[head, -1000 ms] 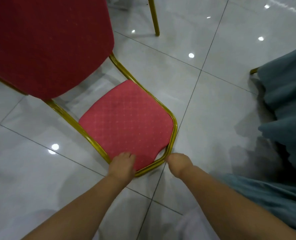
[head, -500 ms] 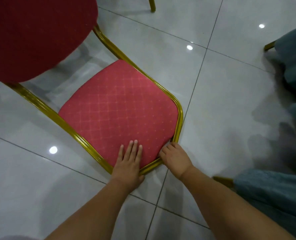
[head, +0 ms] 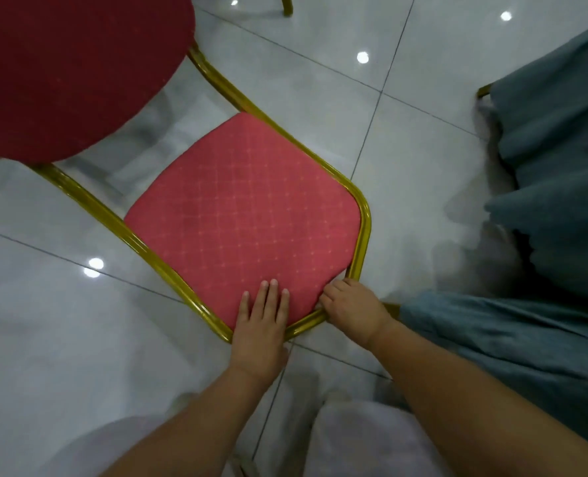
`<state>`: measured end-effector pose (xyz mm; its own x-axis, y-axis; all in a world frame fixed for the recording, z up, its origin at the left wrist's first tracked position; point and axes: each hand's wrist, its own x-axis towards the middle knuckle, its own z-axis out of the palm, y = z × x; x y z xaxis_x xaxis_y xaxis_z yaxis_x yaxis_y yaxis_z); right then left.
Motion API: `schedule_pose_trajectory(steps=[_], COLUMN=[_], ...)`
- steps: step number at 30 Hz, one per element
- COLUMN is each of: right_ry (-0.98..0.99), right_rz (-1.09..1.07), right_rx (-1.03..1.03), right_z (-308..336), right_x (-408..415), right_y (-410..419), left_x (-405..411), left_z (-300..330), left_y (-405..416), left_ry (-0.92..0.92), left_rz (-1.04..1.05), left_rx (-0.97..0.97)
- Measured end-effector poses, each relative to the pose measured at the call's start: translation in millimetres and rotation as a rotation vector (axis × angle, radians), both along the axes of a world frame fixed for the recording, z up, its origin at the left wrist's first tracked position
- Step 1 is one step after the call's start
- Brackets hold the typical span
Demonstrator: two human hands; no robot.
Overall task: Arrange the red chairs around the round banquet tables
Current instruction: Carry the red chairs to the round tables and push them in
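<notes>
Red chair stands on the grey tiled floor, seen from above; the pink-red patterned seat cushion sits inside a gold metal frame, and the dark red backrest fills the upper left. Left hand lies flat on the near corner of the seat, fingers straight and close together, palm over the frame's front edge, holding nothing. Right hand is just beside it at the seat's right front corner, fingers curled onto the gold frame where cushion meets tube, gripping it. The hands are near each other but apart. Grey-blue draped cloth hangs just right of the chair, with more of it by the right forearm. Another gold leg shows at the top edge.
</notes>
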<state>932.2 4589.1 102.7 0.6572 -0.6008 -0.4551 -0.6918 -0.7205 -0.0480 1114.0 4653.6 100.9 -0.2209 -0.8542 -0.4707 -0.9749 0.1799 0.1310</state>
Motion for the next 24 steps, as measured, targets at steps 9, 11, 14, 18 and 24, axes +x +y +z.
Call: schedule_pose_trajectory(steps=[9,11,14,18,24], right_ry=[-0.105,-0.136,-0.114,-0.05,-0.069], right_rz=[0.051,0.041,0.045,0.084,0.128], right_rx=[-0.035,-0.046,-0.027,-0.028,-0.006], right_z=[210,263,344,436,540], right_x=[25,36,54,65,61], right_y=[7,4,-1,-6,-11], left_x=[22,26,31,34,36], left_z=[193,244,315,403,511], left_y=[13,10,2,-3,-3], left_ry=[-0.002,0.008,0.07,0.101,0.16], left_rz=[0.031,0.073,0.187,0.223,0.222], left_rx=[0.022,0.029,-0.011,0.023,0.068])
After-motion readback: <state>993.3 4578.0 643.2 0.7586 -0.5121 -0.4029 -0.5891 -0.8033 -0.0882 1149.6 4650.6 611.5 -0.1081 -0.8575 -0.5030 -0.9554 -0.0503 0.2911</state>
